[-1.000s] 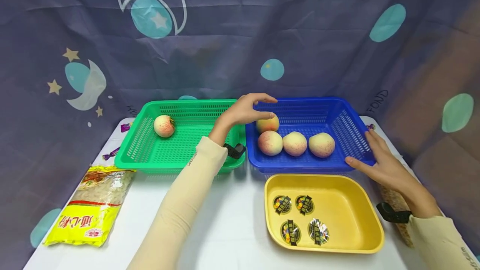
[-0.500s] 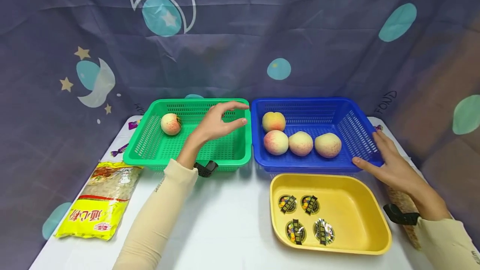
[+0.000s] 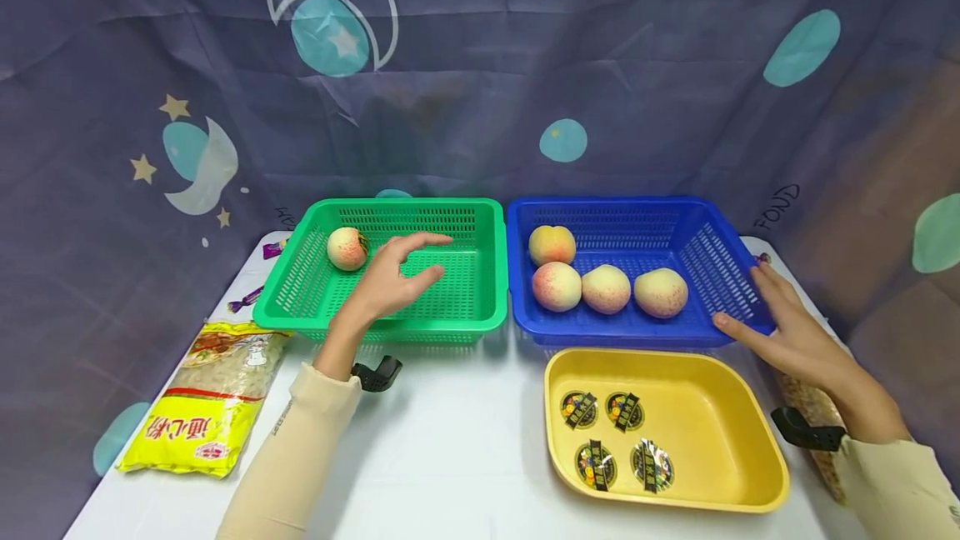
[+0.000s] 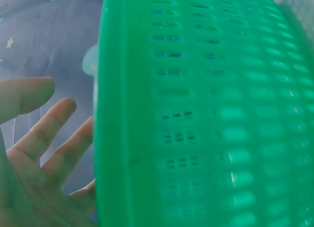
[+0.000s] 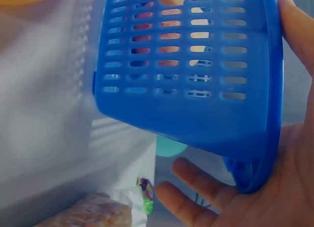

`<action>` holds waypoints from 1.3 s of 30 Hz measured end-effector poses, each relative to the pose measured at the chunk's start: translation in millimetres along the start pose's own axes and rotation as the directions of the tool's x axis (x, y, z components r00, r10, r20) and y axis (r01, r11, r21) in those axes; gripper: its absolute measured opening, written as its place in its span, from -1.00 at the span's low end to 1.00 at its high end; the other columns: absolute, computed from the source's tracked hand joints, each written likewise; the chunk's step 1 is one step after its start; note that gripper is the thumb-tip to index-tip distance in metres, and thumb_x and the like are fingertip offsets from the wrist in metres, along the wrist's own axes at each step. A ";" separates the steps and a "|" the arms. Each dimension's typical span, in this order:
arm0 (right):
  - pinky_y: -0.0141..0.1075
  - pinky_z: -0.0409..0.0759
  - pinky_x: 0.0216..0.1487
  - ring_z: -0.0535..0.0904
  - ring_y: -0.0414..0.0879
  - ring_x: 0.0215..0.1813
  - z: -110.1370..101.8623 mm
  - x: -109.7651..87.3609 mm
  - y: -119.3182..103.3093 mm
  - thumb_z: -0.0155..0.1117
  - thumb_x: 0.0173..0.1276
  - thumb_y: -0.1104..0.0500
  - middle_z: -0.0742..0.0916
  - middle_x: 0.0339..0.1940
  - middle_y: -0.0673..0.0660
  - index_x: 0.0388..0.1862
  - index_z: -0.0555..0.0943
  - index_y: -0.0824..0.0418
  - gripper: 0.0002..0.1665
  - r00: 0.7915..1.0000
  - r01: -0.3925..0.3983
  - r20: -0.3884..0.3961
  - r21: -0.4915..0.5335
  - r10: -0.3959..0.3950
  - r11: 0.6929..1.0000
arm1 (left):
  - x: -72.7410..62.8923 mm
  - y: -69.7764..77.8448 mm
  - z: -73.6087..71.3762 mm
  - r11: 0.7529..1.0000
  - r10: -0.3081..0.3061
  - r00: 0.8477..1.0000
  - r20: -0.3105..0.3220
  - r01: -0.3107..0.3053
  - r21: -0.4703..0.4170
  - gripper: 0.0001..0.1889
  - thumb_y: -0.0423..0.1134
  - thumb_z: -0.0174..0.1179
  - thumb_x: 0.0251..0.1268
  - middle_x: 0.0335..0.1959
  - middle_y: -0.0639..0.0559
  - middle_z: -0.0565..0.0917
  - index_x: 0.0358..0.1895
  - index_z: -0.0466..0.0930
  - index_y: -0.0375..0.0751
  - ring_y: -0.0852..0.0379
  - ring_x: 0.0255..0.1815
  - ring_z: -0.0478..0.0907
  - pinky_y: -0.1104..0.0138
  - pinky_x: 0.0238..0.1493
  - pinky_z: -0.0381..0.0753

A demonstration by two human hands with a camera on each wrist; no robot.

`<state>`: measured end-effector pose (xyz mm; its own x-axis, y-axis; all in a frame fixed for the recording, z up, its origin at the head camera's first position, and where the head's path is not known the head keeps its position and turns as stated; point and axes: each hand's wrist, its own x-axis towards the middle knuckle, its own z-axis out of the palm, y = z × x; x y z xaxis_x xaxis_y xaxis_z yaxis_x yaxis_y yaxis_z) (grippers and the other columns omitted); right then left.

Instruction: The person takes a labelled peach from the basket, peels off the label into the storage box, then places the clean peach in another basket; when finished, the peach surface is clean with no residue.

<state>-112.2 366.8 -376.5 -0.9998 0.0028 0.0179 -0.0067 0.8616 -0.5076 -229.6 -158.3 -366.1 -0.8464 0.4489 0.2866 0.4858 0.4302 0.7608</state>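
Observation:
My left hand [image 3: 390,277] hovers over the green basket [image 3: 495,307], fingers apart and loosely bent, with nothing between them. A peach [image 3: 347,249] with a dark sticker sits at that basket's left. In the left wrist view the fingers [image 4: 64,153] show past the basket's rim. Over at the blue basket [image 3: 675,332], my right hand [image 3: 802,340] rests against the near right corner. Its thumb [image 5: 297,33] lies at the rim and the other fingers reach along the outer side, fairly straight. Several peaches [image 3: 606,289] lie inside the blue basket.
In front of the blue basket is a yellow tray [image 3: 712,473] with several round black stickers [image 3: 625,412]. A yellow pasta bag [image 3: 202,398] lies at left, near a purple-wrapped candy [image 3: 245,299]. Another bag [image 3: 813,423] lies partly under the right arm. A patterned curtain [image 3: 465,107] hangs behind.
My left hand has moved left from over the blue basket's left side to above the green basket. The right hand stays at the blue basket's corner. The view has shifted slightly.

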 end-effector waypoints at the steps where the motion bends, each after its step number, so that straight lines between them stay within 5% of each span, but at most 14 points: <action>1: 0.64 -0.18 0.31 -0.31 0.62 0.58 0.7 0.3 -0.1 0.16 0.47 -0.21 -0.35 0.67 0.35 0.67 -0.41 0.22 0.23 1.000 0.000 0.002 0.000 0.000 1.000 | -3.9 -1.9 -1.2 1.000 -0.011 1.000 -0.007 0.011 0.007 -0.59 -0.14 0.23 0.44 0.35 0.12 0.59 0.31 0.58 0.13 -0.07 0.45 0.36 -0.17 0.40 0.34; 8: 0.63 -0.20 0.33 -0.31 0.62 0.58 4.1 1.7 -0.3 0.17 0.46 -0.21 -0.30 0.67 0.41 0.67 -0.36 0.29 0.23 1.000 0.008 -0.013 -0.023 -0.008 1.000 | -29.1 -14.9 -9.5 0.995 -0.059 0.995 -0.085 0.065 0.072 -0.62 -0.06 0.23 0.47 0.33 0.04 0.61 0.29 0.60 0.09 -0.11 0.50 0.35 -0.23 0.50 0.20; 14: 0.64 -0.23 0.34 -0.26 0.65 0.56 3.8 3.4 -3.0 0.21 0.43 -0.22 -0.23 0.67 0.43 0.66 -0.26 0.36 0.23 0.999 0.006 -0.046 -0.064 -0.009 0.998 | -52.7 -23.5 -17.5 0.974 -0.082 0.974 -0.210 0.123 0.188 -0.61 -0.05 0.27 0.43 0.31 -0.05 0.63 0.26 0.62 0.02 -0.20 0.48 0.33 -0.27 0.41 0.18; 19: 0.56 -0.04 0.15 -0.05 0.67 0.38 3.7 4.5 -7.2 0.24 0.39 -0.23 -0.08 0.66 0.50 0.66 -0.14 0.37 0.21 0.995 0.017 -0.098 -0.138 -0.030 0.990 | -72.8 -31.3 -23.5 0.921 -0.073 0.930 -0.361 0.202 0.334 -0.56 -0.01 0.30 0.38 0.33 -0.06 0.62 0.27 0.62 0.00 -0.22 0.44 0.32 -0.28 0.26 0.18; 26: 0.54 -0.04 0.03 -0.04 0.69 0.40 1.0 10.4 -22.9 0.28 0.39 -0.19 0.11 0.57 0.60 0.61 0.07 0.41 0.08 0.980 0.070 -0.172 -0.182 -0.102 0.981 | -95.3 -47.9 -33.0 0.839 -0.146 0.851 -0.505 0.377 0.393 -0.35 0.16 0.26 0.33 0.49 -0.20 0.41 0.39 0.49 -0.08 -0.36 0.57 0.11 -0.36 0.38 0.00; 30: 0.55 -0.05 0.07 0.01 0.68 0.39 2.6 18.5 -37.4 0.33 0.37 -0.13 0.22 0.52 0.61 0.56 0.19 0.41 0.00 0.969 0.120 -0.194 -0.161 -0.150 0.980 | -107.7 -60.9 -40.2 0.808 -0.200 0.824 -0.530 0.445 0.386 -0.19 0.28 0.23 0.28 0.55 -0.23 0.32 0.48 0.39 -0.13 -0.38 0.60 0.06 -0.38 0.43 -0.08; 39: 0.53 -0.07 0.41 0.11 0.60 0.48 11.1 40.2 -72.0 0.42 0.35 -0.01 0.38 0.47 0.55 0.52 0.30 0.36 -0.09 0.951 0.271 -0.138 -0.057 -0.277 0.961 | -124.4 -75.5 -54.8 0.785 -0.286 0.819 -0.497 0.498 0.369 0.01 0.42 0.12 0.29 0.63 -0.20 0.18 0.60 0.16 -0.22 -0.42 0.64 -0.08 -0.44 0.42 -0.15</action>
<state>-152.1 299.1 -348.8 -0.9467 -0.1660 0.2760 -0.2768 0.8574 -0.4339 -172.9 -289.5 -427.2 -0.9407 -0.1448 0.3069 0.0403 0.8504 0.5246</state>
